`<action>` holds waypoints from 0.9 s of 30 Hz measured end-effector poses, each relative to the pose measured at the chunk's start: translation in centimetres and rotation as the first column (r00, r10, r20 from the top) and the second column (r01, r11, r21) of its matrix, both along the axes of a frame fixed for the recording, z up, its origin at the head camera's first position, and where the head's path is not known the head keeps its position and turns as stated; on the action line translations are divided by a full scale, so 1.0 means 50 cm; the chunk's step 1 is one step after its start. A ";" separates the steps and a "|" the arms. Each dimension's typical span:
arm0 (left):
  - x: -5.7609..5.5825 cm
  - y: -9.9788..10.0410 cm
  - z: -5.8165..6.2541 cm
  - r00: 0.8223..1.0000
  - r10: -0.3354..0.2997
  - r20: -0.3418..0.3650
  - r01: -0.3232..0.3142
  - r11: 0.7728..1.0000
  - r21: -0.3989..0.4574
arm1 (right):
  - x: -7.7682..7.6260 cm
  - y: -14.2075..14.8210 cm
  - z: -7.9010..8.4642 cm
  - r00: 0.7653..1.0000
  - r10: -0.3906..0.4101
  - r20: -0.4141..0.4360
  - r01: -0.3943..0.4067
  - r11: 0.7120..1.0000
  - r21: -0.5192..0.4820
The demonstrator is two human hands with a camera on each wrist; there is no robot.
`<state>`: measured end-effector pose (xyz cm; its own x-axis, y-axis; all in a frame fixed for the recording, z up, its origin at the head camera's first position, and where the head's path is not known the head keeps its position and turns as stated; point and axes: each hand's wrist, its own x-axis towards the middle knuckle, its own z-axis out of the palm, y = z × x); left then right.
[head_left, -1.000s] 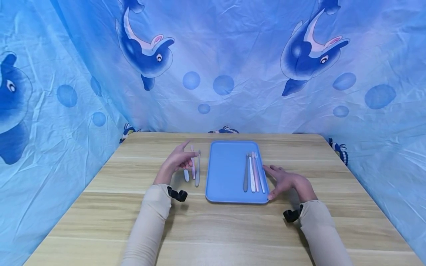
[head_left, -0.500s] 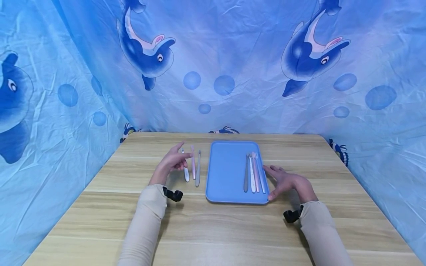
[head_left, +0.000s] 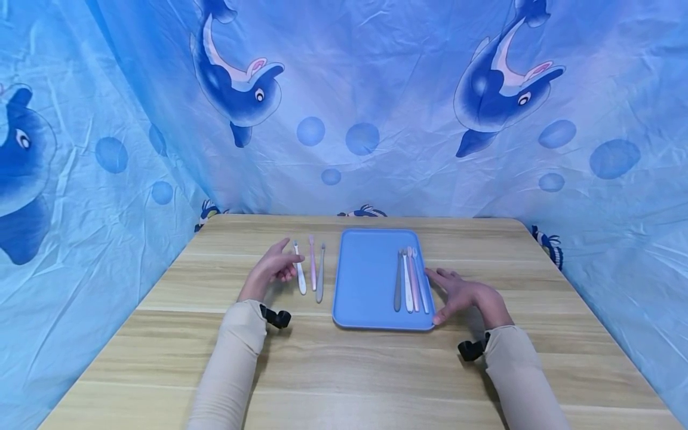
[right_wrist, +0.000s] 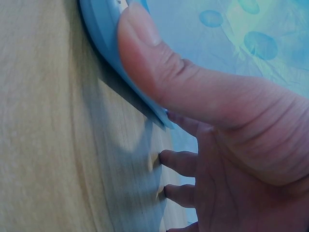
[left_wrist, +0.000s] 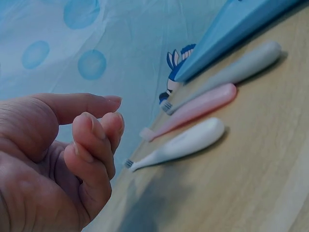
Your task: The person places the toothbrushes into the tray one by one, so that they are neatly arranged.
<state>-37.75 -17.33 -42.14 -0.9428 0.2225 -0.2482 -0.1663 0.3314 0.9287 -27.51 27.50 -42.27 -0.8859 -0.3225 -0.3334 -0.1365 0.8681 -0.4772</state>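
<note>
My left hand (head_left: 271, 266) hovers just left of a white toothbrush (head_left: 301, 283), fingers loosely curled with nothing between them. In the left wrist view, that white toothbrush (left_wrist: 188, 141) lies nearest the hand, then a pink one (left_wrist: 203, 106) and a grey one (left_wrist: 241, 66). All three rest on the table, roughly side by side. Right of them is a blue tray (head_left: 362, 280) bearing grey (head_left: 398, 285), white (head_left: 407, 286), pink (head_left: 413, 280) and blue (head_left: 421, 285) toothbrushes. My right hand (head_left: 461, 297) touches the tray's right edge with spread fingers; its thumb (right_wrist: 145, 58) rests at the near corner.
The wooden table (head_left: 349, 376) extends on all sides of the tray. Behind and beside it hang blue curtains (head_left: 344, 107) printed with dolphins and bubbles. Each wrist wears a small black camera, such as the left one (head_left: 276, 316).
My left hand has drawn back to the left from over the toothbrushes, so the white and pink ones show more fully. The right hand has stayed at the tray.
</note>
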 end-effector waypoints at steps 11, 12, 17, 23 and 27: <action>-0.010 -0.010 -0.035 0.999 0.012 0.041 -0.013 1.000 0.025 | 0.000 -0.001 -0.008 1.000 -0.002 -0.005 0.002 1.000 0.002; -0.010 -0.010 -0.037 0.999 0.011 0.045 -0.012 1.000 0.028 | 0.000 -0.001 -0.007 1.000 0.000 -0.003 0.000 1.000 0.000; -0.008 -0.008 -0.044 0.998 0.003 0.066 -0.005 0.999 0.042 | 0.003 -0.001 -0.002 1.000 0.008 0.001 -0.008 1.000 -0.009; -0.009 -0.005 -0.052 0.997 -0.014 0.080 0.013 1.000 0.005 | 0.002 -0.003 0.002 1.000 0.009 0.002 -0.009 1.000 -0.004; -0.009 0.001 -0.055 0.998 -0.006 0.067 0.007 1.000 -0.022 | 0.001 -0.003 0.002 1.000 0.005 0.006 -0.005 1.000 -0.003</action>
<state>-38.18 -17.26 -44.89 -0.9225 0.2226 -0.3155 -0.2254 0.3532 0.9080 -27.46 27.35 -42.16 -0.8825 -0.3275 -0.3375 -0.1377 0.8661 -0.4804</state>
